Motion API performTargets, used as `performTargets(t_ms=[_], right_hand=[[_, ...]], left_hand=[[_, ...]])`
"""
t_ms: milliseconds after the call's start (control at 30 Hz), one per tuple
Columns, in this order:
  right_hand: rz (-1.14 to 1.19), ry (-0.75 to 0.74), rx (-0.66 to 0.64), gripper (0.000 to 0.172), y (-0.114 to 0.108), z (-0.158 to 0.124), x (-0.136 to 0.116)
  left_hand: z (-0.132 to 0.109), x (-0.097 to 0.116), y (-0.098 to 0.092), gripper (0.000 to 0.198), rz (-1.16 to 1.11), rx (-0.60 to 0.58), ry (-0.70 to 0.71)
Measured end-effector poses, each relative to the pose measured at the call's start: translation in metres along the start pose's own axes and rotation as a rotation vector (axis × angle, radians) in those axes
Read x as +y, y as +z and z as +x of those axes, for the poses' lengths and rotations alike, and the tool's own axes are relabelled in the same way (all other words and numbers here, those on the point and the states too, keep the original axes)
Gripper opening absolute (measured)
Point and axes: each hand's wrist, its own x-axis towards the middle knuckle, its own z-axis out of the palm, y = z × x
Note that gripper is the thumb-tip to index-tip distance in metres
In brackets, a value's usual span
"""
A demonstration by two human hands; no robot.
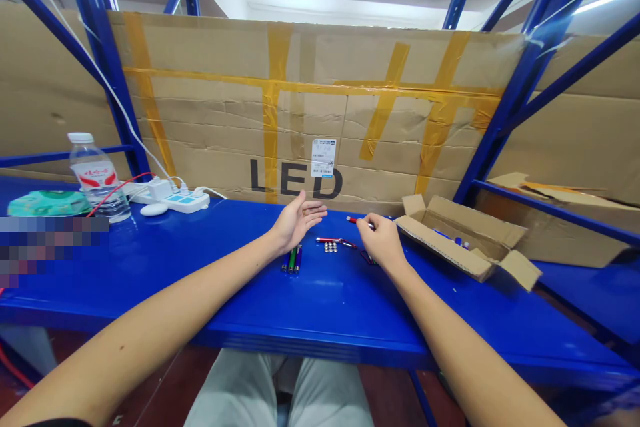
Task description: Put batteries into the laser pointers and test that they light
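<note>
Slim red tube (pixel 353 220), pale tip, gripped in the right hand (pixel 384 241); it projects left past the fingers, long axis roughly sideways, tip toward the left hand (pixel 296 223). Left fingers extended, thumb wide. Second red tube (pixel 327 240) and button cells (pixel 331 247) lie on the surface (pixel 340 307), between both hands' fingers.

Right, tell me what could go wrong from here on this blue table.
The small round silver discs lie loose between the hands; a passing sleeve or the right hand, which grips a slim red tube, might scatter them.

The slim blue and green tubes lie close to the open left hand, so a nudge could set them rolling.

The clear plastic bottle with a white cap stands beside the white power strip; if knocked, it might hit the plugs.
</note>
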Motion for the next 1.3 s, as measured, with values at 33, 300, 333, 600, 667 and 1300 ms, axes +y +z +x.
performTargets(t_ms=[33, 300, 333, 600, 667, 1300], right_hand=[[0.008, -0.004, 0.002, 0.029, -0.0002, 0.0001, -0.0001], [0.026, -0.001, 0.007, 0.029, -0.0011, 0.0001, -0.0018], [0.023, 0.001, 0.004, 0.029, -0.001, 0.0001, -0.0016], [0.07, -0.009, -0.022, 0.03, -0.0002, 0.0002, 0.0004], [0.079, -0.011, -0.03, 0.03, -0.0003, 0.0, 0.0], [0.004, -0.039, -0.134, 0.025, -0.0002, -0.0009, -0.0019]], left_hand=[[-0.0002, 0.0001, 0.0003, 0.058, 0.002, 0.002, 0.0], [0.0012, -0.0023, -0.0014, 0.054, 0.011, -0.012, -0.003], [0.0013, -0.0026, -0.0016, 0.053, 0.011, -0.009, -0.004], [0.0001, -0.0027, -0.0005, 0.054, 0.018, -0.024, 0.005], [0.0, -0.0029, -0.0004, 0.054, 0.017, -0.022, 0.003], [-0.0013, -0.0005, 0.0, 0.062, 0.024, -0.052, -0.003]])
